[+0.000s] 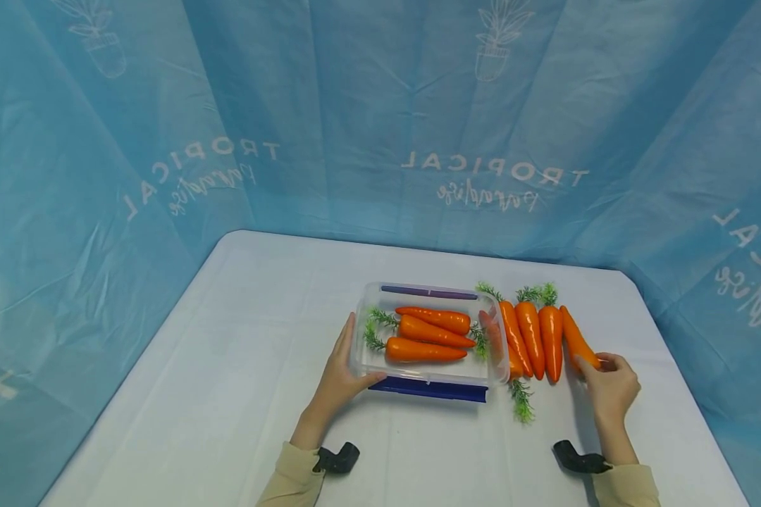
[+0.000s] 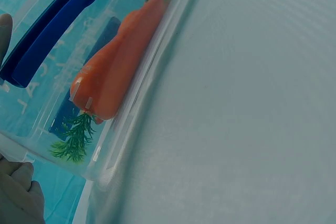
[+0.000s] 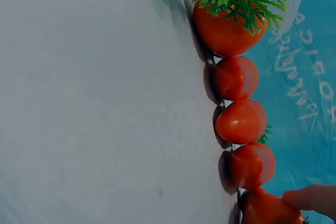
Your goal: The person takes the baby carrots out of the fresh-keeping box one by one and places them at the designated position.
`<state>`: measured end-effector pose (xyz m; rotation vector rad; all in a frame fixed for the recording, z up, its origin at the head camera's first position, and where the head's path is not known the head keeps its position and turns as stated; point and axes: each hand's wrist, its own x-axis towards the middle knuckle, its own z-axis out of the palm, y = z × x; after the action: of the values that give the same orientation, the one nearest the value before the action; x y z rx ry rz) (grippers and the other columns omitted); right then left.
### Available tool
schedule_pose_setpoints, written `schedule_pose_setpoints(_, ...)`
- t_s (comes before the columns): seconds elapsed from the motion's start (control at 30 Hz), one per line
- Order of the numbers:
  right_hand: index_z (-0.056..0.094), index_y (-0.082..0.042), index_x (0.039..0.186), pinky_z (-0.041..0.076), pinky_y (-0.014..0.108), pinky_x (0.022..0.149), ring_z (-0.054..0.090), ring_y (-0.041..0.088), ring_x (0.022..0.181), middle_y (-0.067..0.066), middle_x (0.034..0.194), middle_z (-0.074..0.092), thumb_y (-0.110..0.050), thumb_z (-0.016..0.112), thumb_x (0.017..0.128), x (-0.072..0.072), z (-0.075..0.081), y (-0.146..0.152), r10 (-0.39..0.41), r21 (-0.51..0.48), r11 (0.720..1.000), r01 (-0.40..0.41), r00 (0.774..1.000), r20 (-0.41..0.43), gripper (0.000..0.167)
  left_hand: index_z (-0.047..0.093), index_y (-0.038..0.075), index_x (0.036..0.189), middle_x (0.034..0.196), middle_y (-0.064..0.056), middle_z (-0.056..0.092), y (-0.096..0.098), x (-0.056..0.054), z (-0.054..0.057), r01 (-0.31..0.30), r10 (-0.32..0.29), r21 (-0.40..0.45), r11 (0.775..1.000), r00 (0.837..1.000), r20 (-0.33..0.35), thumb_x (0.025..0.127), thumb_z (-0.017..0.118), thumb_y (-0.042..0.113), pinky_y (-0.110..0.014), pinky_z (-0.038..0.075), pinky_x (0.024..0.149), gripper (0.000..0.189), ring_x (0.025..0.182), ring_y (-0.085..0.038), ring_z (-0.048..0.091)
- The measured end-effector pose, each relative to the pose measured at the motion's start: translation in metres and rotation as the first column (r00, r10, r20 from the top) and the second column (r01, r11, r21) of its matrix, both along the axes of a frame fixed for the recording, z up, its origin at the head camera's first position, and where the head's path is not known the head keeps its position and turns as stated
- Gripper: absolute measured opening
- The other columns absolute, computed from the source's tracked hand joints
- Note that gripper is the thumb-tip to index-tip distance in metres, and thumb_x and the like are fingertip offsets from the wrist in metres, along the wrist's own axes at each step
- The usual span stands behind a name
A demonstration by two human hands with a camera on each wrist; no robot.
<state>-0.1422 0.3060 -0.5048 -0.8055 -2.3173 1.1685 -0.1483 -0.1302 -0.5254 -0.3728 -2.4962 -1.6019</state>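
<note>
A clear plastic container [image 1: 366, 366] with blue latches sits mid-table, holding three orange carrots [image 1: 426, 350] with green leafy tops. My left hand [image 1: 339, 377] grips its near left corner, fingers along the left wall and thumb on the front edge by the blue latch [image 2: 58, 30]. To the right of the container, several carrots [image 1: 551, 341] lie side by side. At the right end of that row, my right hand [image 1: 611, 387] pinches the thick near end of a carrot [image 1: 578, 341]. One fingertip [image 3: 312, 199] shows against that carrot in the right wrist view.
A white-covered table [image 1: 279, 317] lies under everything. Blue printed curtains [image 1: 355, 105] hang behind it and along both sides. Part of one carrot [image 1: 516, 364] tucks in by the container's right wall, its green top [image 1: 521, 401] pointing toward me.
</note>
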Motion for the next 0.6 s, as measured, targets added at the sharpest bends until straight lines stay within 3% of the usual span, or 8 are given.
schedule_pose_setpoints(0.13,0.059,0.009,0.115,0.039,0.005,0.044,0.041,-0.007,0.053,0.026,0.106,0.057,-0.024,0.071,0.085,0.0013,0.0011,-0.0003,0.041,-0.017,0.999,-0.04,0.996,0.073,0.046,0.008,0.021,0.155,0.161,-0.01,0.015,0.0001,0.0,0.0002,-0.002,0.002,-0.003,1.0,1.0,0.006,0.07,0.085,0.031,-0.057,0.022,0.116,0.115,0.146,-0.033,0.021)
schedule_pose_setpoints(0.27,0.055,0.01,0.119,0.038,0.006,0.046,0.052,0.015,0.068,0.028,0.109,0.053,-0.023,0.069,0.087,-0.0001,0.0015,-0.0007,0.091,0.016,0.995,-0.093,0.989,0.113,0.049,0.008,0.019,0.155,0.161,-0.009,0.014,0.0001,0.0001,0.0008,-0.004,0.004,-0.001,1.0,1.0,0.004,0.07,0.085,0.029,-0.056,0.021,0.116,0.115,0.147,-0.033,0.02)
schedule_pose_setpoints(0.4,0.054,0.012,0.119,0.035,0.009,0.047,0.051,0.036,0.087,0.03,0.111,0.051,-0.02,0.069,0.086,-0.0019,0.0019,-0.0013,0.119,0.058,0.99,-0.128,0.984,0.13,0.049,0.008,0.018,0.155,0.161,-0.009,0.015,0.0004,0.0003,0.0012,-0.005,0.005,0.003,1.0,1.0,0.004,0.07,0.085,0.028,-0.057,0.021,0.116,0.115,0.147,-0.033,0.02)
schedule_pose_setpoints(0.6,0.054,0.011,0.121,0.031,0.004,0.05,0.049,0.04,0.097,0.031,0.113,0.053,-0.021,0.067,0.087,-0.0054,0.0067,-0.004,0.126,0.07,0.988,-0.135,0.985,0.116,0.048,0.007,0.021,0.155,0.161,-0.009,0.014,0.0004,0.0006,0.0021,0.0,-0.001,0.007,1.0,1.0,0.011,0.07,0.085,0.031,-0.057,0.021,0.116,0.116,0.147,-0.033,0.021)
